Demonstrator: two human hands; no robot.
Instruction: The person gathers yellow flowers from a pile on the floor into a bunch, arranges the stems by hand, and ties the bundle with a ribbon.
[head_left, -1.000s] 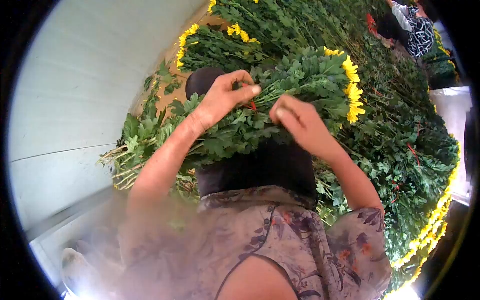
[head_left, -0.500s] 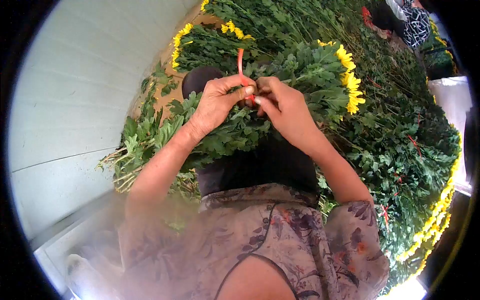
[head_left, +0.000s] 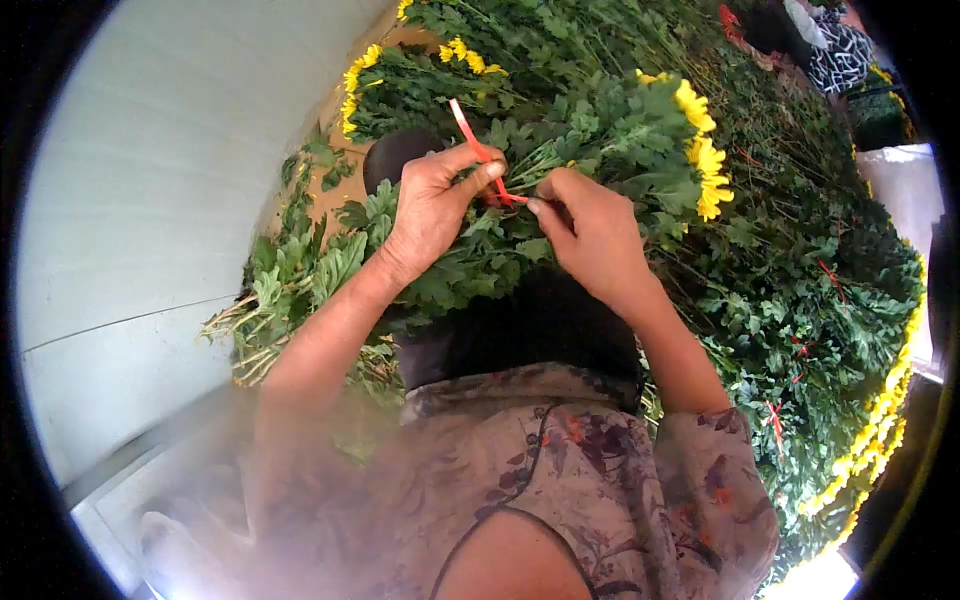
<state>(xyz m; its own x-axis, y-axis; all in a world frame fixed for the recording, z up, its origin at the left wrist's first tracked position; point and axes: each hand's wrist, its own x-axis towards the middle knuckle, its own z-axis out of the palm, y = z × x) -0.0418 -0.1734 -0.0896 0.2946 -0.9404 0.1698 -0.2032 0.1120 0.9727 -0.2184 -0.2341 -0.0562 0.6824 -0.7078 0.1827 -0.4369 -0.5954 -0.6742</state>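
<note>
Across my lap lies a bunch of green leafy stems (head_left: 440, 265) with yellow flowers (head_left: 707, 165) at its right end. A red ribbon (head_left: 472, 134) runs over the middle of the bunch. My left hand (head_left: 440, 200) pinches the ribbon between thumb and finger, and one length sticks up past the fingers. My right hand (head_left: 595, 232) is closed on the ribbon's other end, pulled out to the right. Between the two hands the ribbon crosses at the stems. The cut stem ends (head_left: 255, 350) point left.
More yellow-flowered bunches (head_left: 570, 50) lie ahead, and a large pile (head_left: 800, 320) with red ties spreads on the right. A pale wall (head_left: 170, 180) stands at left. At the top right part of another person in patterned clothing (head_left: 840, 55) shows.
My hands came together at the ribbon, then my right hand moved slightly right with one end. The ribbon's free length now tilts further left.
</note>
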